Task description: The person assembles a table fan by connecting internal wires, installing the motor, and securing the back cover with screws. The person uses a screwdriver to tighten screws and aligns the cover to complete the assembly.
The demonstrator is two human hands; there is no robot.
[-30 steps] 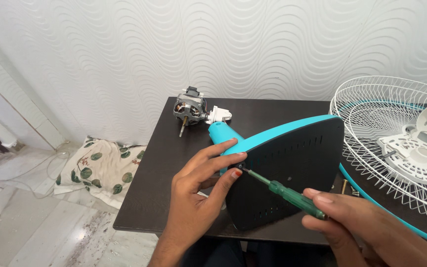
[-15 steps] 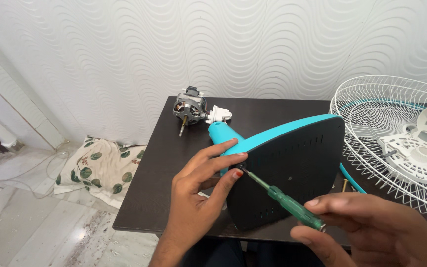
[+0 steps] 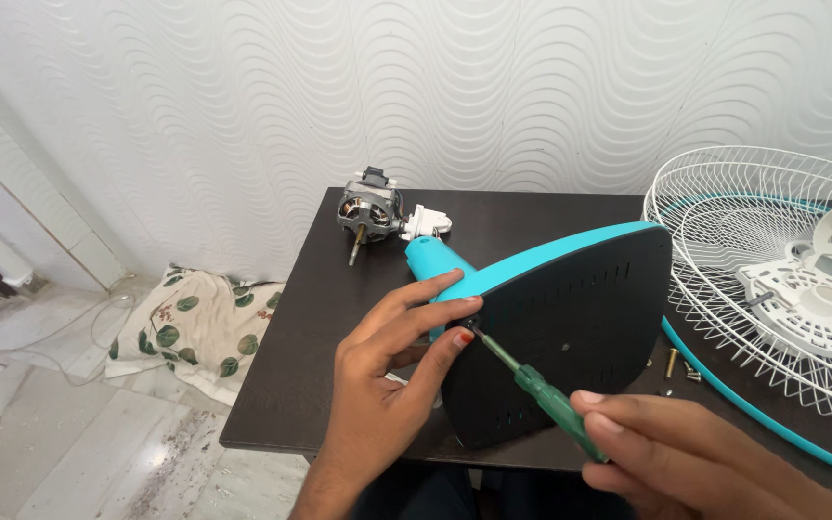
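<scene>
Right now the left hand (image 3: 387, 371) grips the near-left edge of the fan base (image 3: 560, 327), thumb up on the teal rim, fingers closed against the black underside w/ fingertips beside a screw hole. Base is tipped up on edge on the dark surface (image 3: 310, 318), black vented underside facing the camera, teal top facing away; its long axis runs from near-left up to far-right, and the teal neck (image 3: 432, 258) sticks out toward the far left.

Right hand (image 3: 686, 462) is clamped around the green handle of a screwdriver (image 3: 532, 385), fingers wrapped shut on it. Screwdriver's long axis runs diagonal: handle near-right, metal shaft pointing up and left, tip seated at the screw hole next to the left fingertips. Cannot tell if a screw sits under the tip.

Far side of the surface, left of centre: a bare fan motor (image 3: 368, 212) w/ shaft pointing toward the near side, and a small white plastic part (image 3: 426, 224) just beside it on the right. Right side: white wire fan guard (image 3: 763, 250) w/ teal ring lying flat, a white plastic motor housing (image 3: 830, 289) resting in it. A few loose screws (image 3: 676, 364) lie on the surface between base and guard ring. On the floor at left, a leaf-print cloth (image 3: 195, 327) against the wavy white wall (image 3: 435, 87).
</scene>
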